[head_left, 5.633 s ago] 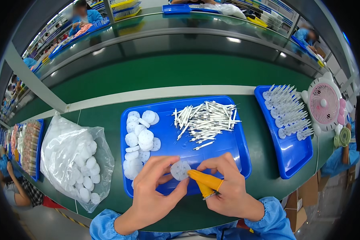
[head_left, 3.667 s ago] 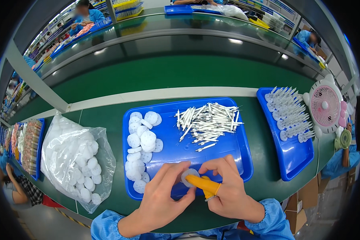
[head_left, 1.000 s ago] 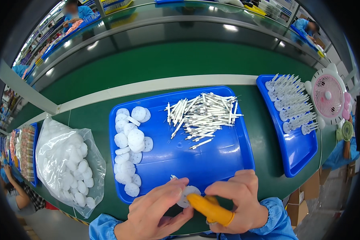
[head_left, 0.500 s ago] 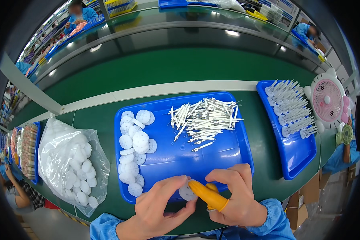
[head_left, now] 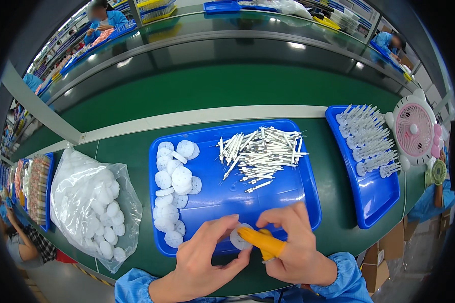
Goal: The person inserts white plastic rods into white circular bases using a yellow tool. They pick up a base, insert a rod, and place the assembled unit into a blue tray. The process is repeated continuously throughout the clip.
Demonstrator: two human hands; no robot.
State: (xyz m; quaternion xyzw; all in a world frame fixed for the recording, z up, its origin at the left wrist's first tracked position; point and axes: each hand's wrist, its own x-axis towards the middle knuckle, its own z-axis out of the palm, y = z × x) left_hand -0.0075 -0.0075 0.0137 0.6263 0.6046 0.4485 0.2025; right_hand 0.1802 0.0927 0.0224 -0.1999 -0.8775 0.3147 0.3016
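Pinched a white round pad [head_left: 236, 237] between both hands, just over the near rim of the big blue tray [head_left: 288, 202]. Left hand [head_left: 205, 260] closed on the pad's left edge with thumb and fingertips; right hand [head_left: 293, 247] closed on its right side, with the yellow-orange finger cot [head_left: 262, 241] on the thumb pressed across it. Whether a stick was already seated in the pad could not be told.

Compared with a second before: sat a little further up the picture and closer to the tray, the tray itself shifted right in view, so mostly a head movement. Same grip on the same pad as several seconds earlier, with small turns of the fingers only; judged as one pad under work throughout, not a fresh pick.

Outward on the tray: loose white pads [head_left: 173, 194] heaped along the left, a pile of thin white sticks [head_left: 260, 151] at the far right, both unchanged. Left of it on the green table [head_left: 126, 151], a clear bag of pads [head_left: 93, 202]. To the right, a smaller blue tray [head_left: 374, 197] with finished stick-and-pad pieces in rows, and a pink and white desk fan [head_left: 414, 131].
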